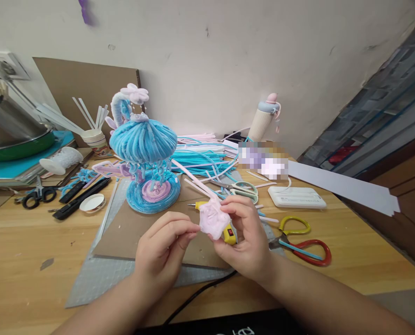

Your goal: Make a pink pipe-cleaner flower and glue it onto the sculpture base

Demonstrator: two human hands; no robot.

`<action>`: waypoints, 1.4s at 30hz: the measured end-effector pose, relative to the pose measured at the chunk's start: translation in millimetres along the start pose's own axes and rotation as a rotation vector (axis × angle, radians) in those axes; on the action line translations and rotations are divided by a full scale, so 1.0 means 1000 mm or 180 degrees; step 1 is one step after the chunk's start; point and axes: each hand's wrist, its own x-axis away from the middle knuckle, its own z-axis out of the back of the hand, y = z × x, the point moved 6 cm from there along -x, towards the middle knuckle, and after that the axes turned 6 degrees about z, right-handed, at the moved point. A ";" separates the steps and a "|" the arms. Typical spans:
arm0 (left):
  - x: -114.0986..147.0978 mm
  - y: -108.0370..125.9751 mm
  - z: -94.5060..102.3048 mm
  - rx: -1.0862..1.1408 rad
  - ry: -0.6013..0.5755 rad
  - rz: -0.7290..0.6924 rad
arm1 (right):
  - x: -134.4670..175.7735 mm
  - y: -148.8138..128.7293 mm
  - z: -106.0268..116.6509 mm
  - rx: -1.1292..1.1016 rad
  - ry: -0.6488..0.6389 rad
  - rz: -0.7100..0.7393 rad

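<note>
Above a sheet of cardboard point(123, 242), both hands meet at a pale pink pipe-cleaner flower point(214, 219) with a stem trailing up and back. My right hand point(244, 235) is closed round its right side, thumb below and fingers above. At the left edge, my left hand point(167, 244) pinches a petal between thumb and fingertips. Just behind the flower lies a yellow hot glue gun point(230, 234), partly hidden by it and by my right hand. A blue pipe-cleaner lamp-like figure point(142, 139) with a domed top stands on a coiled round base behind my left hand.
Red-and-yellow-handled scissors point(305, 242) and a white power strip point(297, 197) lie at right. Pale-handled scissors point(244, 190) rest near blue pipe cleaners point(200, 163). Black scissors point(38, 193), a thread spool point(61, 160) and a paper cup point(94, 141) are left. A bottle point(263, 121) stands behind.
</note>
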 end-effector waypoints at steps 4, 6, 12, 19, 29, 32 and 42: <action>-0.001 0.003 -0.003 0.0004 -0.0059 -0.0064 | 0.002 0.005 0.000 -0.0155 0.0071 -0.0161; -0.001 0.005 -0.004 0.0019 -0.0050 -0.0079 | 0.002 0.005 0.000 -0.0156 0.0063 -0.0156; -0.003 0.009 -0.006 0.0072 -0.0160 -0.0169 | 0.000 -0.002 -0.002 -0.0029 -0.0113 -0.0017; 0.001 0.003 -0.011 -0.0020 -0.0341 0.0064 | 0.002 -0.003 -0.003 -0.0031 -0.0124 0.0001; 0.001 -0.003 -0.004 -0.0195 -0.0127 0.0192 | -0.001 0.009 0.001 -0.0793 0.0469 -0.0639; 0.001 -0.003 -0.003 -0.0213 -0.0064 0.0209 | -0.002 0.013 0.003 -0.1082 0.0583 -0.0878; -0.001 -0.006 -0.003 0.0240 -0.0203 0.0307 | 0.004 0.033 -0.003 -0.1871 0.0707 -0.1623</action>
